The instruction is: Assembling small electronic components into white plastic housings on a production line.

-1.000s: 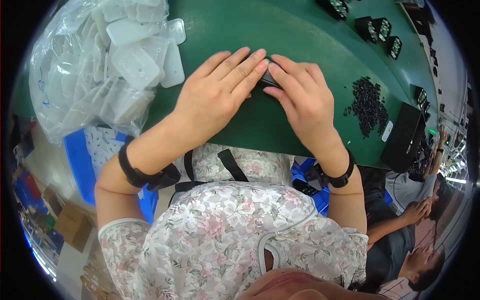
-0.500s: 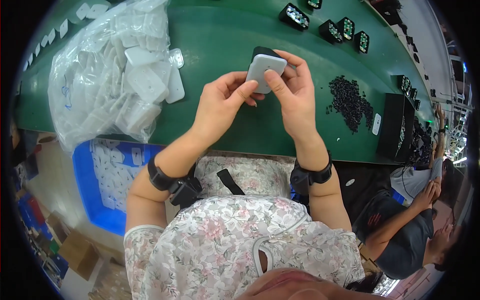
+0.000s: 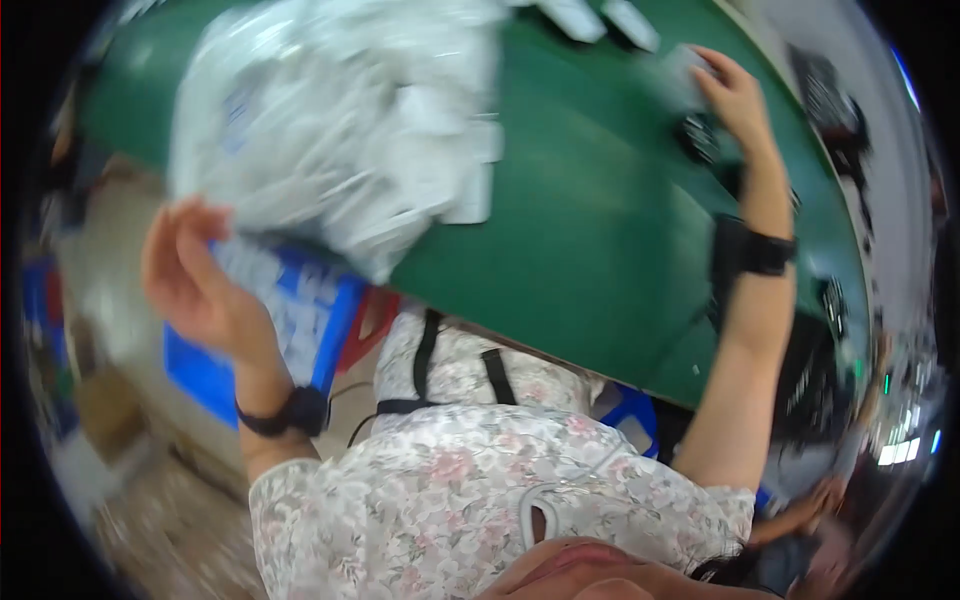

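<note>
My right hand (image 3: 738, 98) reaches out over the far right of the green table. Its fingers are on a small white-faced case (image 3: 684, 80), smeared by motion. Close to it, nearer me, stands a black open case (image 3: 698, 138) with a circuit board in it. My left hand (image 3: 205, 285) hangs at the left by the blue bin (image 3: 205, 378), blurred, its fingers loosely apart with nothing visible in them. The bin contains white pieces. Beside it on the table lies a big clear plastic bag (image 3: 300, 150) full of flat white covers (image 3: 465, 190).
Two white-faced cases (image 3: 632, 24) lie at the table's far edge. A black box (image 3: 727, 262) stands on the right, partly behind my right forearm. Cardboard boxes (image 3: 108, 410) are on the floor at left. Another person's arm (image 3: 800, 512) shows at lower right.
My hands have parted. The right one has carried the white-faced case to the far right; the left has let go and swung left toward the bin. The whole view has shifted.
</note>
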The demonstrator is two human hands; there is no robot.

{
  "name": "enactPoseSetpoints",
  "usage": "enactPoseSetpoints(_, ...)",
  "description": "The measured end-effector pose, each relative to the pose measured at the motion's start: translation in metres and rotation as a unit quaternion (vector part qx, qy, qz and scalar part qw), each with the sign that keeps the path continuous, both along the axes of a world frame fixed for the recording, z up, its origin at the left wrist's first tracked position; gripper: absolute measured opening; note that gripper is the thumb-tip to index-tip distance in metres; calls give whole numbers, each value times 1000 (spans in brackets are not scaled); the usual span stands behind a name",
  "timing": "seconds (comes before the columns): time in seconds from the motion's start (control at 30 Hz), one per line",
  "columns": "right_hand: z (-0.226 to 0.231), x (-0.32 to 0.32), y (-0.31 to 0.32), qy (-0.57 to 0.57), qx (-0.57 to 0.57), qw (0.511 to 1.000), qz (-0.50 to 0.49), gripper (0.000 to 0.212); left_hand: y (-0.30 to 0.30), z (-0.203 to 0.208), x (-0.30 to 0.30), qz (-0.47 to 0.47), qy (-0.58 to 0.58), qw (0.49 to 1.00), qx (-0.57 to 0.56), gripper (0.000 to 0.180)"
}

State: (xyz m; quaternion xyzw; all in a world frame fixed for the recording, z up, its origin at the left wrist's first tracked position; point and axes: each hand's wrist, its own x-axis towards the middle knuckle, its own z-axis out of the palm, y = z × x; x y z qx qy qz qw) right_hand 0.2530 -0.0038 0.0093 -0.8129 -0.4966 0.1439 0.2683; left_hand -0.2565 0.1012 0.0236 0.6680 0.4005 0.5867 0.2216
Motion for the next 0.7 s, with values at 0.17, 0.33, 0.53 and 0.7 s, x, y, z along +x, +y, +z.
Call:
enactPoseSetpoints(0.17, 4, 86, -20, 34, -81, 996, -5, 30, 54, -124, -179, 162, 123, 960, -191, 27)
enactPoseSetpoints(0.33, 9, 80, -17, -7, -49, 999, 5, 32, 9, -214, -209, 132, 268, 901, -314, 30)
enactPoseSetpoints(0.53, 13, 73, -25, -42, 67, 997, 12, 33, 38, -249, -202, 71, 554, 819, -134, 59)
enactPoseSetpoints(0.7, 22, -12, -71, -7, 111, 994, 6, 27, 80, -244, -173, 129, 655, 737, -108, 64)
